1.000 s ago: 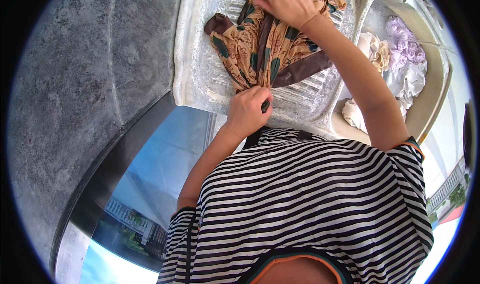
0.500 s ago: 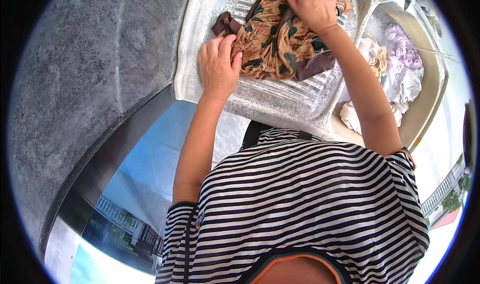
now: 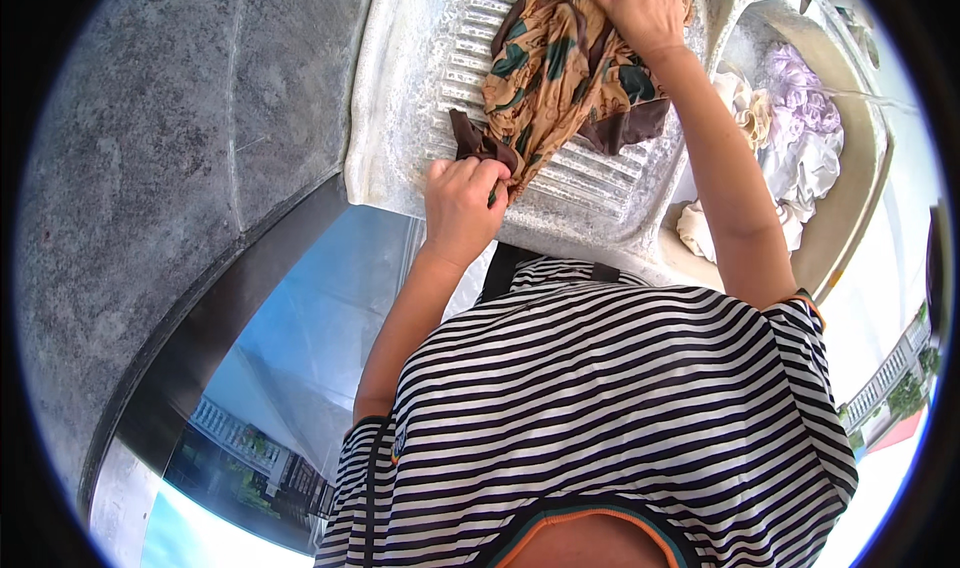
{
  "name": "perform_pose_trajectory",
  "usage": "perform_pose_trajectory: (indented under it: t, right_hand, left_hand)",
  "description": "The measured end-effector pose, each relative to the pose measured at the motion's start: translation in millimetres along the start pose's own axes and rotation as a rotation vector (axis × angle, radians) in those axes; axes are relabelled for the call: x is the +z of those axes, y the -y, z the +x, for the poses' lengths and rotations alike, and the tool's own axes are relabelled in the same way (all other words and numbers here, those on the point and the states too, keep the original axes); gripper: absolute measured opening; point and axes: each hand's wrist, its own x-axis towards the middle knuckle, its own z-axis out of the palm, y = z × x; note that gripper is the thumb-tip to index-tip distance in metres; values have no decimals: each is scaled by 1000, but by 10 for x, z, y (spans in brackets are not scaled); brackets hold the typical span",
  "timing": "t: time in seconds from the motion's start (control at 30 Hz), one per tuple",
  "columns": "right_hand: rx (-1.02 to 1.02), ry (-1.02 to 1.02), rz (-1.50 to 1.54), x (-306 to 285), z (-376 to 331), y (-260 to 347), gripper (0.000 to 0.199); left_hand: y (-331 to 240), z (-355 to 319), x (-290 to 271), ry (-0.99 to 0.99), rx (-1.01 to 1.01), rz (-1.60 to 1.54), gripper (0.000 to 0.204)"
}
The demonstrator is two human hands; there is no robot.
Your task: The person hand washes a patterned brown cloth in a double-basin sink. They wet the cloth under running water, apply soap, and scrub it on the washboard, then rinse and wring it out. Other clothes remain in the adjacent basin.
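Note:
A tan garment [image 3: 548,73] with dark green leaf shapes and brown trim lies bunched on the ridged washboard [image 3: 600,180] of a stone-like wash sink. At the near end, my left hand [image 3: 465,203] is closed round a gathered corner of it, and a brown strip sticks out beyond the fingers. My right hand [image 3: 642,13] grips the far part of the cloth; its fingertips are partly cut off by the picture's top edge. Between the two hands the fabric is stretched into long folds.
The basin [image 3: 868,183] on the right holds wet white and lilac cloths [image 3: 805,118], with a thin stream of water above them. A grey stone counter [image 3: 150,118] borders the washboard on the left. The sink's near rim [image 3: 575,238] runs close to my body.
My left hand has moved nearer to me and slightly right, from lying on the cloth to gripping its corner. The garment is drawn out toward me. My right hand has barely shifted.

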Motion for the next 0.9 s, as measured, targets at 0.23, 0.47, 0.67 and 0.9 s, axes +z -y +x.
perform_pose_trajectory:
  t: [0.23,0.47,0.67,0.9]
  right_hand:
    - [40,285,151,-94,-249,1048,32]
    - [-49,154,-43,67,343,298,31]
    - [60,259,94,164,232,479,29]
    - [-301,127,183,61,-276,597,30]
  left_hand:
    - [-157,108,-55,-95,23,111,38]
    - [-67,498,253,-77,65,91,39]
    - [-59,378,160,-70,189,17,17]
    - [-14,67,-6,98,260,-124,14]
